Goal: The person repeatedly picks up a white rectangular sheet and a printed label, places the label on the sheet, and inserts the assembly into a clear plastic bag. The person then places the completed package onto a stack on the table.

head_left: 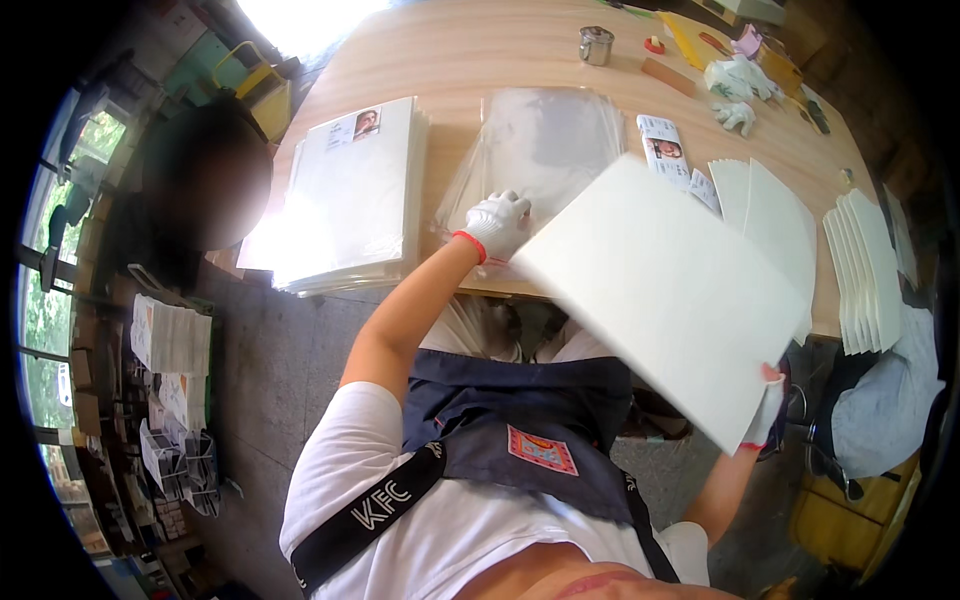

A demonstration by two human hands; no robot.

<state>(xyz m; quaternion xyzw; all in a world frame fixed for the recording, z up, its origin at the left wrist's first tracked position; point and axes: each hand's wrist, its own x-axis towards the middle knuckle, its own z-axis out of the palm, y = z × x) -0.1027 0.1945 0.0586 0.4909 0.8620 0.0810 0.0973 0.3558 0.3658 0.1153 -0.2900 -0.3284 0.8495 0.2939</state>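
Note:
My right hand point(766, 408), in a white glove, grips the lower right corner of a large white board point(670, 290), its fingers partly hidden behind it. The board is tilted above the table's near edge. My left hand point(497, 225), gloved in white with a red cuff, has its fingers curled on the near edge of a clear plastic sleeve point(470, 190). That sleeve lies on a pile of clear sleeves point(550, 130). To the left is a stack of white boards in clear wrapping point(350, 200), with a printed label at the top.
White boards point(775, 215) and a fanned stack point(865, 265) lie right. Printed labels point(663, 150), a metal cup point(595, 45), a wooden block point(668, 76) and white gloves point(738, 80) sit farther back. A person point(205, 180) is at the left.

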